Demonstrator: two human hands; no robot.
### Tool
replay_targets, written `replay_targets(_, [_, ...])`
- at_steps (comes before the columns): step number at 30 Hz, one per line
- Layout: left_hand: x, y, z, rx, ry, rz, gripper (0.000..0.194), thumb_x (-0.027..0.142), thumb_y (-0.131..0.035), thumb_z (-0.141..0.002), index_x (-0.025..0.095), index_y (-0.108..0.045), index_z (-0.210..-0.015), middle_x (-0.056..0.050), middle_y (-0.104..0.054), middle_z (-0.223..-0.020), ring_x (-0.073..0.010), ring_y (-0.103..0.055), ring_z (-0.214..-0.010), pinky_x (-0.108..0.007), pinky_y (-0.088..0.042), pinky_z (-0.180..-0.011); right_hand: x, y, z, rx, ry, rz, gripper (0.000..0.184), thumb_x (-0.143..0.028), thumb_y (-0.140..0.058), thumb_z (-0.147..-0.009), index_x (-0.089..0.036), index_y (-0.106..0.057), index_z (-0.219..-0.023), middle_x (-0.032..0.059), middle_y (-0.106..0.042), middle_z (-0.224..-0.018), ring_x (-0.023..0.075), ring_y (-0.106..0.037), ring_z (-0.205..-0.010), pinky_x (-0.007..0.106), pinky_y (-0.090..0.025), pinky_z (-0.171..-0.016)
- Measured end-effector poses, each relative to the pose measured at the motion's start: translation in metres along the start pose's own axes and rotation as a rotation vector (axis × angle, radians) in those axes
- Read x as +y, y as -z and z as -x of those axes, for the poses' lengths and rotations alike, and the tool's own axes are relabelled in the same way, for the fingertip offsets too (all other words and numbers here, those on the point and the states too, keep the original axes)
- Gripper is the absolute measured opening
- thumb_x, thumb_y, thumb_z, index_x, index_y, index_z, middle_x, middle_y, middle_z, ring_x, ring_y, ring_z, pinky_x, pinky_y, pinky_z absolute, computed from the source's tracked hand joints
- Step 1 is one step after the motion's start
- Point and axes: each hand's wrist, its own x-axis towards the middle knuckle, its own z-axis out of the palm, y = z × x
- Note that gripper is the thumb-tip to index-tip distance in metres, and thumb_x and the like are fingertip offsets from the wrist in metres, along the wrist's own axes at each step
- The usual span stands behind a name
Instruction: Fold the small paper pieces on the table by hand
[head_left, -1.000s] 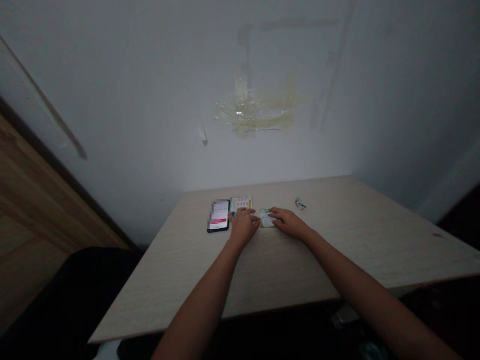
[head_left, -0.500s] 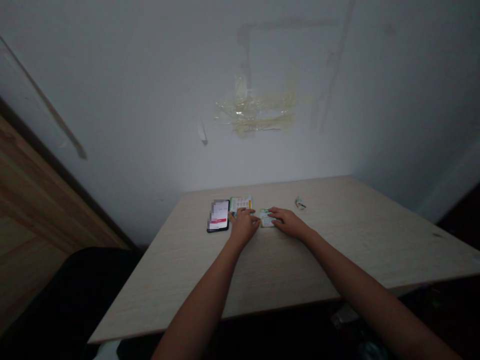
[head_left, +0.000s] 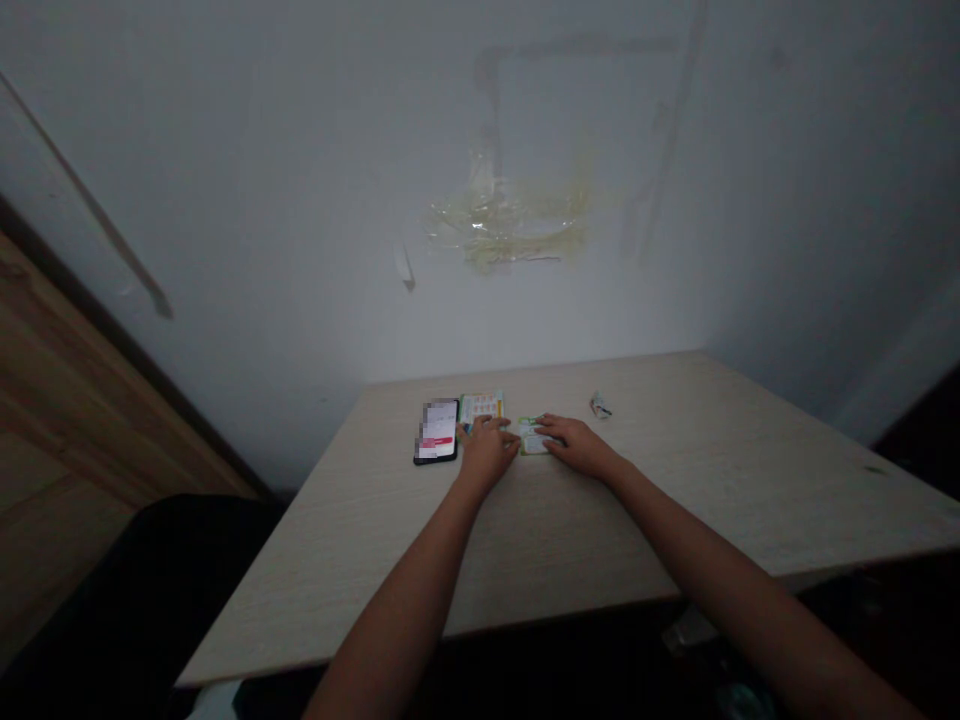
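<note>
My left hand lies palm down on the table, its fingertips reaching the left edge of a small green-and-white card. My right hand lies flat from the other side, with its fingers over the card's right edge. Just beyond my left hand is a printed booklet or card in white, green and orange. Left of that, near my left thumb, a black smartphone lies with its screen lit. A small crumpled wrapper lies beyond my right hand, not touching it.
The hands rest on a pale wood-grain table pushed against a white wall marked with yellowed tape residue. A wooden panel stands at the left, with a dark object beside the table's left edge.
</note>
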Motion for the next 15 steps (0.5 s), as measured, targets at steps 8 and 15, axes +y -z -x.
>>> replay_targets(8, [0.0009,0.0005,-0.0001,0.010,0.003,0.000,0.021,0.040,-0.060,-0.089,0.036,-0.077,-0.099,0.000,-0.063,-0.134,-0.0319,-0.042,-0.130,-0.071,-0.017,-0.111,0.0001,0.0002,0.0005,0.011,0.006,-0.017,0.040,-0.026,-0.053,-0.090,-0.019,-0.065,-0.128,0.0117,-0.058,-0.139,0.0260,-0.048,-0.135,0.046,-0.036,-0.114])
replay_targets(15, [0.0016,0.0025,0.0005,-0.006,0.008,0.009,0.022,0.041,-0.058,-0.089,0.036,-0.077,-0.099,0.000,-0.063,-0.134,-0.0317,-0.041,-0.130,-0.072,-0.016,-0.111,-0.0005,0.0008,-0.0001,-0.003,0.020,-0.008,0.041,-0.026,-0.052,-0.090,-0.019,-0.064,-0.129,0.0112,-0.057,-0.140,0.0252,-0.047,-0.136,0.045,-0.036,-0.114])
